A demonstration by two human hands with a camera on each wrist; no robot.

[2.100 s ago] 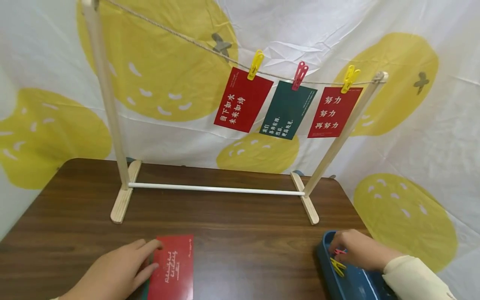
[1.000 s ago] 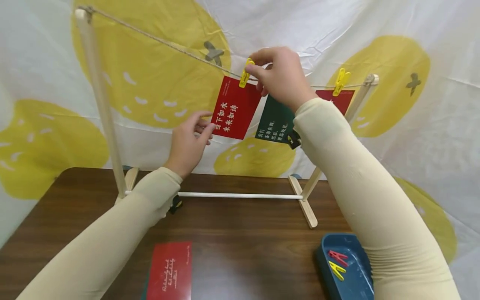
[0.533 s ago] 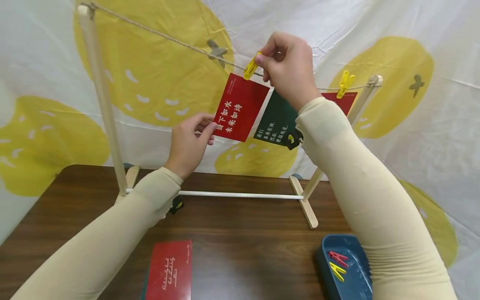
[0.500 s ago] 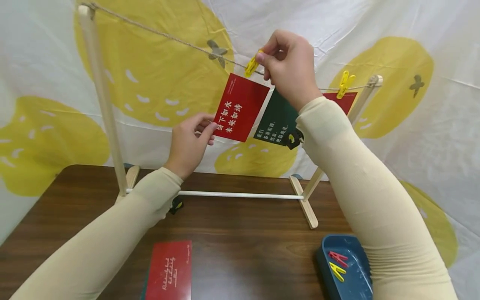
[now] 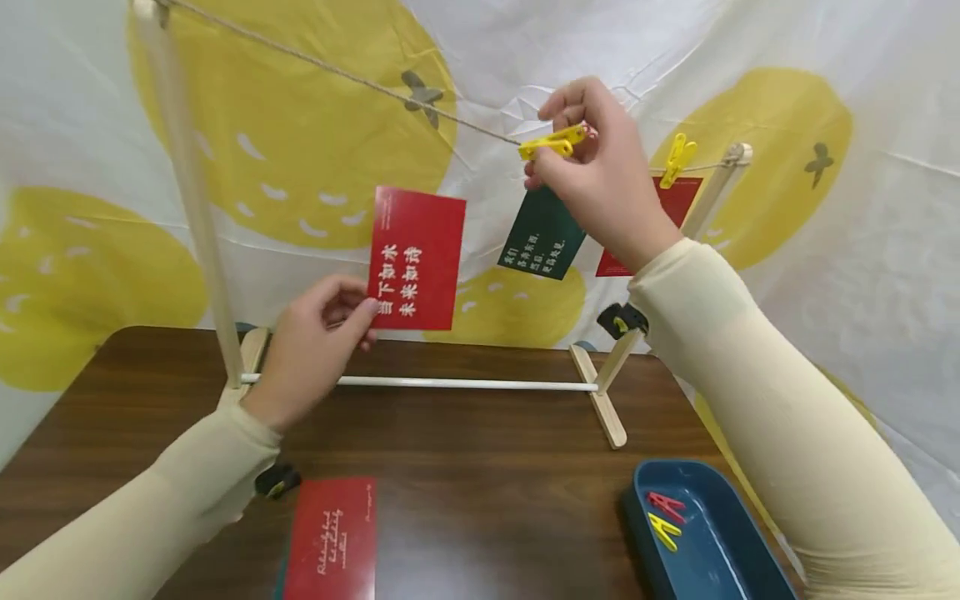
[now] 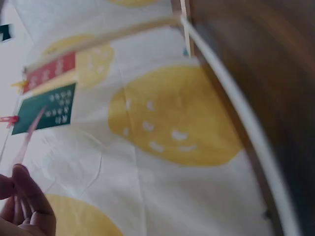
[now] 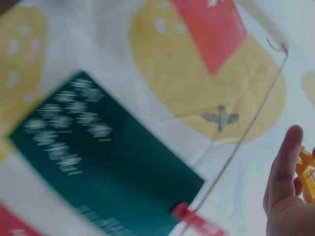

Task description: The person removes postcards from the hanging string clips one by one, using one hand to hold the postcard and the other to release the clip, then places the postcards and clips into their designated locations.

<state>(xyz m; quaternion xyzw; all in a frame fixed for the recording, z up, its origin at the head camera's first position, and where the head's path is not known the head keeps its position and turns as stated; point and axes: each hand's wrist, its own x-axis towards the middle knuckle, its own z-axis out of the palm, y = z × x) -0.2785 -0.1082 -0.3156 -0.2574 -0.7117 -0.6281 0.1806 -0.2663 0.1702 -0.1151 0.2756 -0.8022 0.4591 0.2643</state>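
Note:
My left hand (image 5: 307,346) pinches a red card (image 5: 420,258) with white characters by its lower left corner, below the string (image 5: 345,73) and apart from it. In the left wrist view this card appears edge-on above the fingertips. Up at the string, my right hand (image 5: 607,171) pinches a yellow clothespin (image 5: 551,143); part of it also shows in the right wrist view. A dark green card (image 5: 542,237) hangs close below this hand, clipped by a red clothespin (image 7: 199,220) that the hand mostly hides in the head view.
Another red card (image 5: 678,198) hangs at the right under a yellow clothespin (image 5: 678,158). The wooden frame's posts (image 5: 187,175) carry the string. A card stack (image 5: 333,542) lies on the brown table (image 5: 495,517). The blue tray (image 5: 735,550) holds one red and one yellow clothespin.
From the card stack and tray, my hands rose to the hanging red card. My right hand took the yellow clothespin off it; my left hand drew the card down and left.

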